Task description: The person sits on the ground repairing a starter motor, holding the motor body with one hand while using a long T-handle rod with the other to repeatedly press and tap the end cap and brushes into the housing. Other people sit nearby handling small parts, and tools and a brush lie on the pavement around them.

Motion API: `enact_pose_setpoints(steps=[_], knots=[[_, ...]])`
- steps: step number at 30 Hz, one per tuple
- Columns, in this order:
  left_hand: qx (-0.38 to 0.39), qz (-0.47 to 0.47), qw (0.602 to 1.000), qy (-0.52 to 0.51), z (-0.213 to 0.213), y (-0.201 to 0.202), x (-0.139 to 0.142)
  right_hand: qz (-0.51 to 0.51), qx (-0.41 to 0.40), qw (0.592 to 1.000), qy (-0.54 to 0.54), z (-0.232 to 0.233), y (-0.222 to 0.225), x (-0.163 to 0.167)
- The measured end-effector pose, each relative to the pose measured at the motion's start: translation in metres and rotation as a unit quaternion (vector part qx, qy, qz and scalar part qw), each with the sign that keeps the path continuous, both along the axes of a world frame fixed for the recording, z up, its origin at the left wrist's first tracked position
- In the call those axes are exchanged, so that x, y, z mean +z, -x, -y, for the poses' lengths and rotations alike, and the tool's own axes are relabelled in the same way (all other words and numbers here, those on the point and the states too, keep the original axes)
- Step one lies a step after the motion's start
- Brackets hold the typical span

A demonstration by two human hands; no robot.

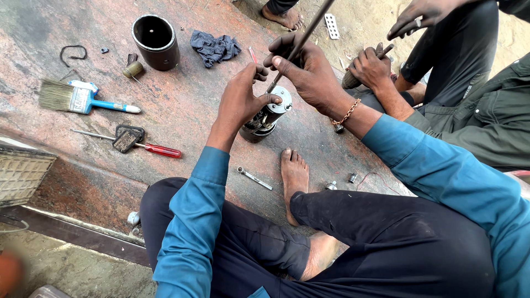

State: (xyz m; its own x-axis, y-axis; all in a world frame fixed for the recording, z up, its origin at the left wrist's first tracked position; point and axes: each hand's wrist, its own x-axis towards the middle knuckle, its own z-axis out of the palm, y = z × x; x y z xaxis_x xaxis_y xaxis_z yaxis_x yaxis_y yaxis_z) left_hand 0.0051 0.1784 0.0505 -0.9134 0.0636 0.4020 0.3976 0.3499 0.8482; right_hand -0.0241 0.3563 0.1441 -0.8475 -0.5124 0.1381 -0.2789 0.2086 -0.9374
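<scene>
Fingers (259,99) of the left hand (238,102) curl narrowly around the top of a small cylindrical motor (266,117), thumb pressed on its shiny metal end cap, seemingly to keep it upright and steady. Right hand (306,69), wearing a chain bracelet, has its fingers wrapped tight around a long dark rod (309,25) that slants down onto the motor's top from one o'clock. The motor stands on a worn reddish stone floor (182,116), just ahead of the person's bare foot (294,174), near the centre of the view.

At nine o'clock lie a paintbrush (77,98) with a blue handle and a red-handled screwdriver (144,147) crossed by a black plastic piece. At eleven o'clock stands a black cylindrical housing (156,40), with a crumpled dark cloth (215,47) beside it. A small wrench (255,179) lies at six o'clock from the motor, within easy reach.

At two o'clock another person's hand (371,67) grips a separate tool.
</scene>
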Motion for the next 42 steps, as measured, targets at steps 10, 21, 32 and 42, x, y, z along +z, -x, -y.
enact_pose_setpoints(steps=[10,21,32,42], knots=[[-0.052,-0.078,0.995,-0.014,-0.002,0.000,-0.002,0.024,-0.006,1.000,0.006,0.000,-0.001,0.003],[0.096,-0.030,0.993,0.057,-0.018,-0.004,-0.003,0.009,-0.014,1.000,0.000,0.001,-0.001,0.001],[0.096,-0.054,0.993,0.046,-0.004,0.002,-0.004,0.027,-0.013,1.000,0.007,0.001,0.001,0.004],[-0.032,-0.016,0.998,0.054,0.013,-0.001,-0.001,0.016,0.001,1.000,0.010,0.001,0.000,0.001]])
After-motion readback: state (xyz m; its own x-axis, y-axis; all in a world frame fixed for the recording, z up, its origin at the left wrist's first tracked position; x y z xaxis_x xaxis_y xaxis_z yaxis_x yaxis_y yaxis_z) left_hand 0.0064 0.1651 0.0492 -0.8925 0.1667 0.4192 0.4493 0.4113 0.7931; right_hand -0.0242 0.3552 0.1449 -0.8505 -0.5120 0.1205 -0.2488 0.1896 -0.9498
